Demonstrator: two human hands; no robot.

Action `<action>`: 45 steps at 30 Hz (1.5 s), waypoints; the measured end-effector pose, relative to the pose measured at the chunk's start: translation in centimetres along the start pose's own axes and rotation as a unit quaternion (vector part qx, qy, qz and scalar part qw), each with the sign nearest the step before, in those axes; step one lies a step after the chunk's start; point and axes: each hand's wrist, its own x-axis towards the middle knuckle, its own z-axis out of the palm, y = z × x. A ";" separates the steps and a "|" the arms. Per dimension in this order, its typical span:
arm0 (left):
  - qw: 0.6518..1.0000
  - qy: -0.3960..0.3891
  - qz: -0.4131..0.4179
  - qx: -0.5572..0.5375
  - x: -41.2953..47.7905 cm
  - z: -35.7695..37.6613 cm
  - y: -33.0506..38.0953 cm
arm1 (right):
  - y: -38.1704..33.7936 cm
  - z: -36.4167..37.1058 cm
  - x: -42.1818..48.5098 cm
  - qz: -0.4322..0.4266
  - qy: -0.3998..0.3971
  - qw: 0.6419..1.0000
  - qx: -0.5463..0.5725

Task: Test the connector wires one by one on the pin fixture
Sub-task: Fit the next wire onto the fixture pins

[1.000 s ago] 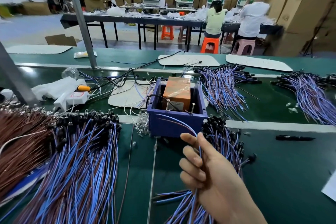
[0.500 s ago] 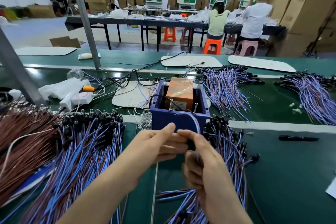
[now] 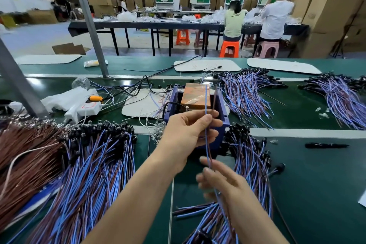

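Observation:
A thin blue and brown connector wire point(image 3: 206, 144) runs upright between my two hands. My left hand point(image 3: 190, 132) pinches its upper part in front of the blue box point(image 3: 221, 105), and the two wire ends stick up above the fingers. My right hand point(image 3: 219, 178) pinches the wire lower down, close to me. The blue box is the pin fixture; an orange block point(image 3: 195, 96) and a metal pin point(image 3: 186, 107) show inside it. A pile of blue-brown wires with black connectors point(image 3: 251, 156) lies right of my hands.
A big heap of blue-brown wires point(image 3: 89, 174) and brown wires point(image 3: 23, 154) fills the left of the green bench. More wire bundles point(image 3: 243, 93) lie behind the box and at the far right point(image 3: 340, 97). A black pen point(image 3: 325, 145) lies right. A white power strip point(image 3: 87, 108) sits left.
My left hand came in, took the wire's upper part and lifted it upright before the box. My right hand slid down the wire toward me.

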 end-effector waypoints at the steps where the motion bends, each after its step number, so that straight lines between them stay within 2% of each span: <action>1: 1.000 -0.001 -0.001 0.013 -0.1 0.0 -0.1 | -0.4 -0.2 0.4 -0.022 0.028 0.999 0.006; 7: 0.999 -0.020 -0.017 0.021 -0.6 -0.4 -1.2 | -4.3 0.1 3.7 -0.124 0.128 0.982 0.059; 14: 0.995 -0.001 0.013 0.098 -0.2 -1.7 -2.4 | -3.5 1.5 6.3 -0.149 0.171 0.971 0.075; 18: 0.980 0.070 0.011 0.187 1.0 -3.0 -3.7 | -1.5 0.6 7.6 -0.112 0.230 0.966 0.030; 22: 0.972 0.079 -0.042 0.218 2.1 -3.8 -5.1 | 0.4 -0.3 8.8 -0.061 0.262 0.963 0.007; 34: 0.976 0.122 -0.086 0.160 3.4 -5.1 -5.7 | 1.9 -0.8 9.7 -0.056 0.278 0.958 0.025; 45: 0.979 0.110 -0.102 0.140 3.1 -5.6 -6.0 | 2.2 -1.4 9.4 -0.076 0.310 0.946 0.062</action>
